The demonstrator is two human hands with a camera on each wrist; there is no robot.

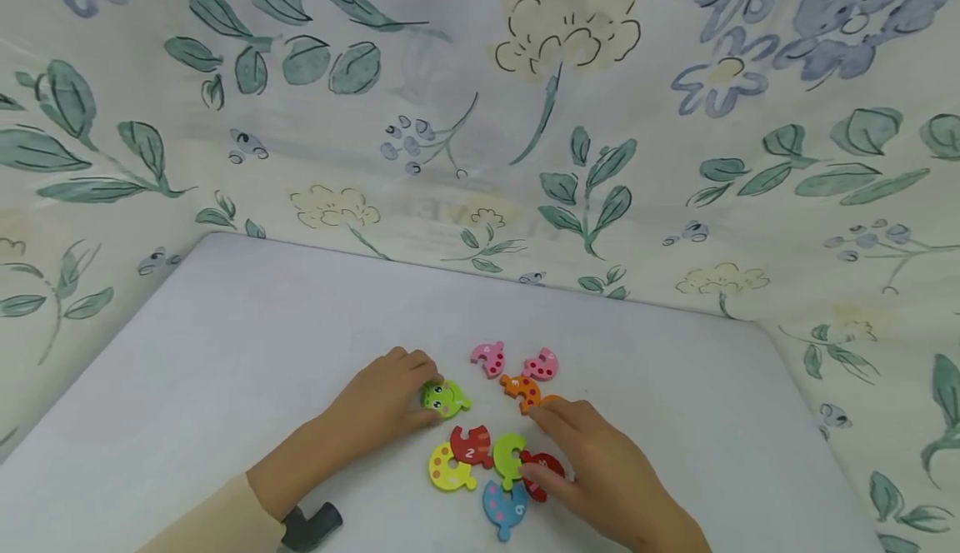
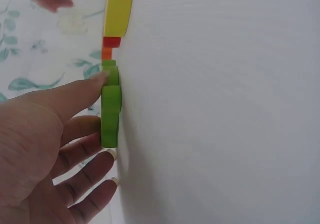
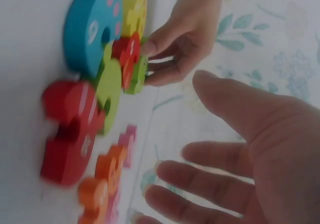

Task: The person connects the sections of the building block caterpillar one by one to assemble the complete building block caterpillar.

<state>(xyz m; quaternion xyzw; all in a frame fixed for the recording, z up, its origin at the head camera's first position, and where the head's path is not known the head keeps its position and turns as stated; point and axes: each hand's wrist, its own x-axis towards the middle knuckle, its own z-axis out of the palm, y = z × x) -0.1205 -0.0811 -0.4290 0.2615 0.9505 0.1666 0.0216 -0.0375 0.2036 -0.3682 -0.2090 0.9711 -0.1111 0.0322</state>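
Observation:
A green puzzle piece with a smiling face [image 1: 445, 399] lies flat on the white table, and my left hand [image 1: 390, 395] pinches it between thumb and fingers. Over the right side of the pieces, my right hand [image 1: 603, 474] hovers with fingers spread and nothing in its grasp. Under it is a red piece [image 3: 70, 134], partly covered in the head view. Beside that sit a light green piece [image 1: 507, 457] and a blue piece numbered 6 [image 1: 504, 503]. A red piece marked 2 [image 1: 471, 446] adjoins a yellow piece with dots [image 1: 444, 474].
Farther back lie two pink pieces [image 1: 542, 364] and an orange piece [image 1: 525, 391], with another orange one partly behind the right hand. A black object [image 1: 313, 526] sits by the left sleeve. Floral cloth [image 1: 450, 161] hangs behind the table [image 1: 300, 311].

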